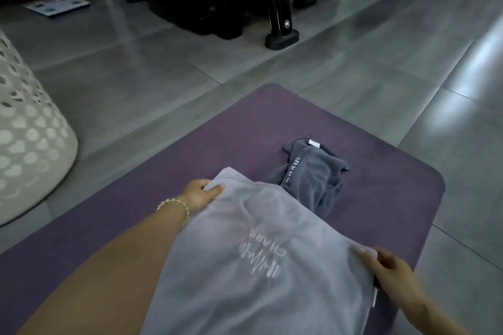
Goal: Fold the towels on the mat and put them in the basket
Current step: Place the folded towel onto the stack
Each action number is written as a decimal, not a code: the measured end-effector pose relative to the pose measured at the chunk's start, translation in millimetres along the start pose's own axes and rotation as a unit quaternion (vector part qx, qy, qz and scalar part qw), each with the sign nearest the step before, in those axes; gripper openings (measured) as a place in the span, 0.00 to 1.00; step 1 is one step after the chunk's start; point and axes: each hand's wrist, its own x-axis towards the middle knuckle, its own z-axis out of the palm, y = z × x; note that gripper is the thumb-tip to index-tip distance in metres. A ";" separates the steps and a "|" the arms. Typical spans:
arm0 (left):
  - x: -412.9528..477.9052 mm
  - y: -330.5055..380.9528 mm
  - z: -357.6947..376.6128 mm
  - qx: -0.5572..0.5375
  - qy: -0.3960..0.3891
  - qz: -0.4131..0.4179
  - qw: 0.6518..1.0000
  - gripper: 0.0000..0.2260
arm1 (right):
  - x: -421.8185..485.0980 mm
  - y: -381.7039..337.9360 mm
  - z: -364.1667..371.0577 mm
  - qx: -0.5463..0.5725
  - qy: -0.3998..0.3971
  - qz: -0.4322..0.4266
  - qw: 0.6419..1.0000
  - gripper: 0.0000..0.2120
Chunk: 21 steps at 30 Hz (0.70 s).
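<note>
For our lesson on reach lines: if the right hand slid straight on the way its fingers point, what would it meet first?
Likely the crumpled dark grey towel on the purple mat, beyond the pale grey towel that the right hand holds; depth is uncertain.

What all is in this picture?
Purple exercise mat: one, purple, on grey tiled floor.
Light grey towel with white logo: one, light grey, nearest, over the mat.
Crumpled dark grey towel: one, dark grey, on mat beyond it.
White perforated basket: one, white, far left, on floor.
Black metal frame: one, black, top centre.
Flat floor scale: one, pale, top left.
Gold bead bracelet: one, gold, left wrist.
Left hand: one, pinches light towel's far corner.
Right hand: one, grips its right edge.
</note>
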 end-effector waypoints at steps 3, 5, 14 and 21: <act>6.2 1.9 14.9 -0.003 0.036 0.013 0.999 0.14 | 2.7 4.3 0.1 0.027 0.007 -0.016 0.999 0.12; 11.5 3.8 19.5 -0.023 0.079 0.041 0.996 0.12 | 1.2 5.7 -2.9 0.074 0.017 -0.013 0.997 0.11; 30.6 15.0 15.4 0.048 0.073 0.029 0.996 0.17 | 1.4 30.9 -11.8 -0.052 0.003 -0.048 0.997 0.13; 24.1 23.9 21.5 0.003 -0.002 0.040 0.999 0.13 | 6.2 22.2 -6.7 -0.051 -0.087 -0.030 0.994 0.12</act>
